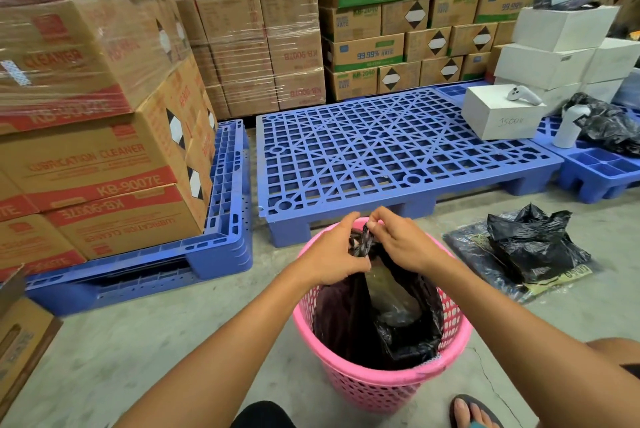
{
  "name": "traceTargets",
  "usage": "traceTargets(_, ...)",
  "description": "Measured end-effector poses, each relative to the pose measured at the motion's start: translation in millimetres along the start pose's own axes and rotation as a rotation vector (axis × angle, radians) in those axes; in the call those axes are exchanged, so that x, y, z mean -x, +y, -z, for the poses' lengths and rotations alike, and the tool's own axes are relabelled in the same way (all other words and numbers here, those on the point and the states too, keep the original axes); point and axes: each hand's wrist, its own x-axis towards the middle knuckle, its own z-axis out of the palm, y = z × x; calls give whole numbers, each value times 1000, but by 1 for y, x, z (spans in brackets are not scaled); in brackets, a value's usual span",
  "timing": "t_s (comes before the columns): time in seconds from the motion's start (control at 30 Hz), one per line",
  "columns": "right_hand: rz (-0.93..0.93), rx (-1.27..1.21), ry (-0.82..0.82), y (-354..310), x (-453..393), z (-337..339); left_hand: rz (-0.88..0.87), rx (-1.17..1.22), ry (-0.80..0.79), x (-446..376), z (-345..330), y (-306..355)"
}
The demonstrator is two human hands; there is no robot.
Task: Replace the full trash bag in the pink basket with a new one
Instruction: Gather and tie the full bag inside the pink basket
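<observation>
A pink perforated basket [363,382] stands on the concrete floor in front of me. A black trash bag [405,330] sits inside it, bulging with pale waste. Its top is gathered into twisted handles above the far rim. My left hand [332,256] pinches the left part of those handles. My right hand [401,242] grips the right part, fingertips touching the twist. A second black bag [530,247] lies crumpled on a flat plastic packet [485,268] on the floor to the right.
A blue pallet [391,150] lies just beyond the basket. Stacked cardboard boxes [93,136] on another blue pallet stand at the left. White boxes [502,112], a white bottle [568,126] and another black bag [609,126] are at the right. My sandalled foot [471,410] is by the basket.
</observation>
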Motion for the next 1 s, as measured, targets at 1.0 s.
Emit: traceTargets(1.0, -257, -406, -247, -11, 28, 4, 287, 625, -96, -10, 4, -24)
